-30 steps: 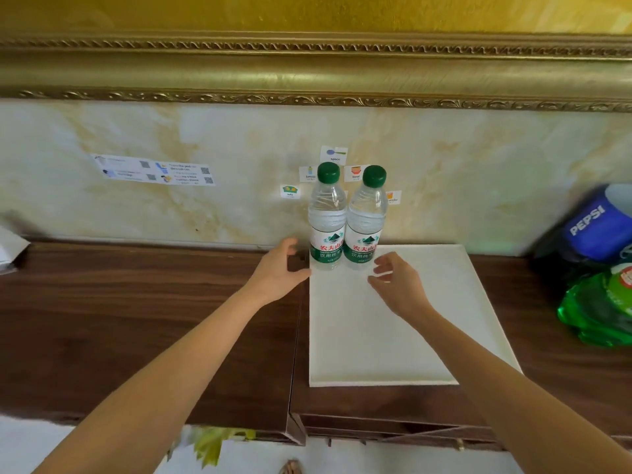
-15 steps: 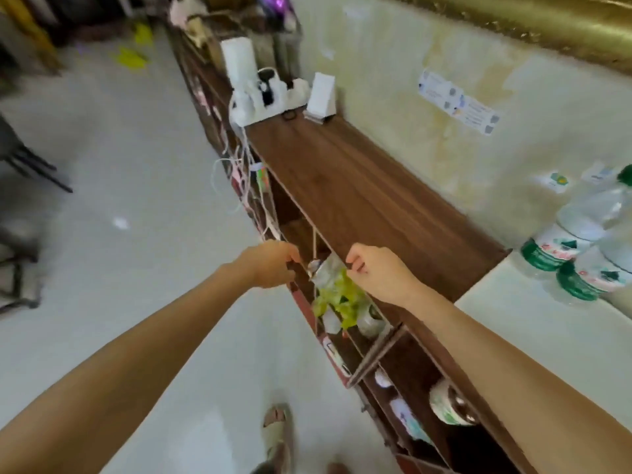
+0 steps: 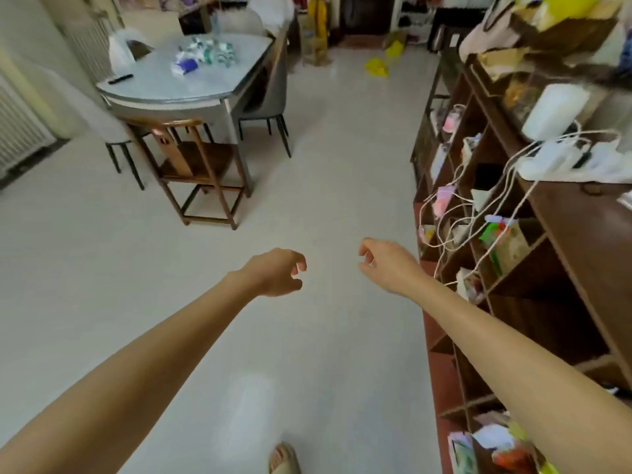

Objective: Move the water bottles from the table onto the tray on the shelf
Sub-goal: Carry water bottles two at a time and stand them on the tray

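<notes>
Several water bottles (image 3: 209, 53) lie in a cluster on the grey table (image 3: 164, 88) far ahead at the upper left. My left hand (image 3: 276, 271) and my right hand (image 3: 386, 263) hang over the pale floor, both empty with fingers loosely curled and apart. The dark wooden shelf (image 3: 581, 234) runs along the right side. The tray and the two bottles standing on it are out of view.
A wooden chair (image 3: 195, 165) and grey chairs (image 3: 270, 94) stand around the table. White cables (image 3: 478, 213) dangle off the shelf beside a power strip (image 3: 564, 159) and a white cylinder (image 3: 552, 109). Yellow items (image 3: 378, 65) lie on the floor far ahead. My sandalled foot (image 3: 284, 456) shows below.
My view has swung left from the tray and its two bottles to the room and the table. Both hands left the shelf edge and now hang over the floor.
</notes>
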